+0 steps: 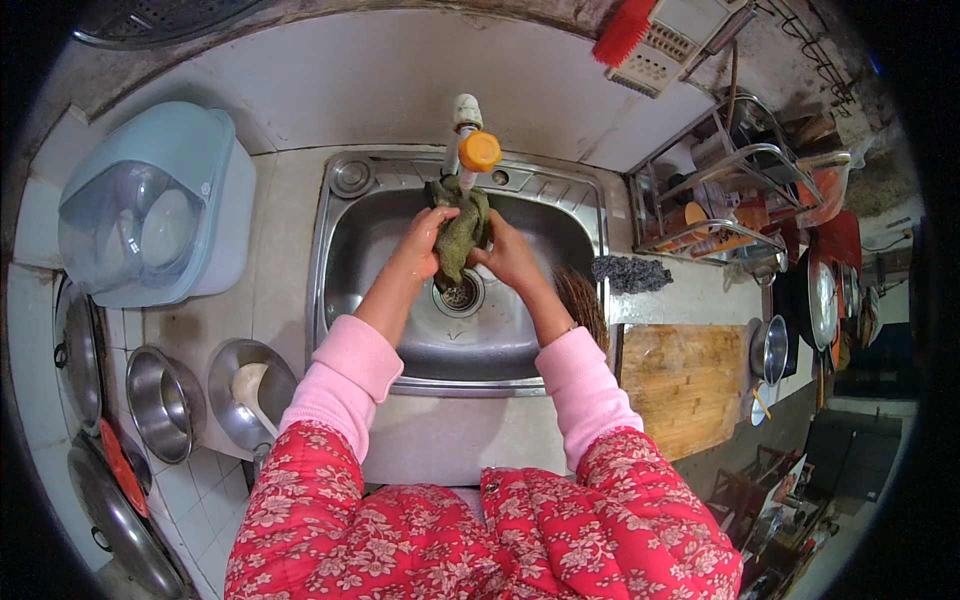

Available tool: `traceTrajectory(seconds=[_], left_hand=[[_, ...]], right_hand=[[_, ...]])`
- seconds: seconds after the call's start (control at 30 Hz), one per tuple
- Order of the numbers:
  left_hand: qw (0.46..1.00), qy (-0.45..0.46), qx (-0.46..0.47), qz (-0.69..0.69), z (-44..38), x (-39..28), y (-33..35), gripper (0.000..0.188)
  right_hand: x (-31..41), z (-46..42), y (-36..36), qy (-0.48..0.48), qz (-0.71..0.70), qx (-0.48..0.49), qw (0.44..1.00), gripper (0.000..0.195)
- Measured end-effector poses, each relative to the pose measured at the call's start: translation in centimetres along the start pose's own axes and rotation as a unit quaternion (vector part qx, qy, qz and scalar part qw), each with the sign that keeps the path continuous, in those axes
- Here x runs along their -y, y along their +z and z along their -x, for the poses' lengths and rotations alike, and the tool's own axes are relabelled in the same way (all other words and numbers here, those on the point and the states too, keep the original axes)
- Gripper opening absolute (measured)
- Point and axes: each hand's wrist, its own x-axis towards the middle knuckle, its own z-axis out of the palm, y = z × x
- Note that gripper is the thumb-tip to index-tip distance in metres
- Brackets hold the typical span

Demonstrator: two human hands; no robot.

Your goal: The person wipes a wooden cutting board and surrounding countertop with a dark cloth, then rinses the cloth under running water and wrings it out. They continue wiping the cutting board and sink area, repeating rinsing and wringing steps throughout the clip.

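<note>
A wet, olive-green cloth [459, 236] hangs bunched between my two hands, over the drain [459, 294] of a stainless steel sink [495, 360]. My left hand [421, 241] grips its left side, thumb on top. From the right, my right hand [508, 251] holds the other side, its fingers partly hidden behind the cloth. Right above the cloth is the faucet [466, 112] with an orange knob [479, 151]; the cloth's upper end lies against the spout. Whether water is running cannot be made out clearly.
Left of the sink stand a lidded pale-blue dish box [232, 195], a steel pot [159, 405] and a steel bowl [225, 367] with a ladle. To the right are a twig brush [581, 304], a dark scouring pad [631, 274], a wooden cutting board [686, 386] and a metal rack [720, 229].
</note>
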Motion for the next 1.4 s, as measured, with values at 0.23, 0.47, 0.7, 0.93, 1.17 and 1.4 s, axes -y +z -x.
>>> traceTrajectory(seconds=[0.23,0.47,0.7,0.93,1.17,1.4], left_hand=[[0.977,-0.013,-0.105,-0.184,1.4,-4.8,-1.5,0.025],[0.996,0.037,-0.052,-0.056,1.8,-5.4,-0.6,0.030],[0.935,0.084,-0.036,-0.341,2.0,-2.5,2.5,0.041],[0.480,0.179,0.019,-0.859,4.6,1.2,8.3,0.028],[0.435,0.307,0.072,-0.843,7.6,3.7,8.9,0.041],[0.744,0.393,-0.198,-0.503,0.6,-0.2,0.3,0.016]], right_hand=[[-0.2,-0.8,-0.1,0.046,-0.210,0.079,0.973,0.023],[0.2,-2.4,1.0,0.117,-0.235,-0.003,0.965,0.027],[-3.4,-2.8,3.7,0.112,0.096,0.010,0.989,0.043],[-3.0,-0.6,4.0,0.154,-0.148,0.111,0.971,0.034],[1.5,0.1,2.8,-0.036,-0.005,-0.002,0.999,0.025],[2.7,-1.2,1.8,-0.106,0.048,-0.046,0.992,0.019]])
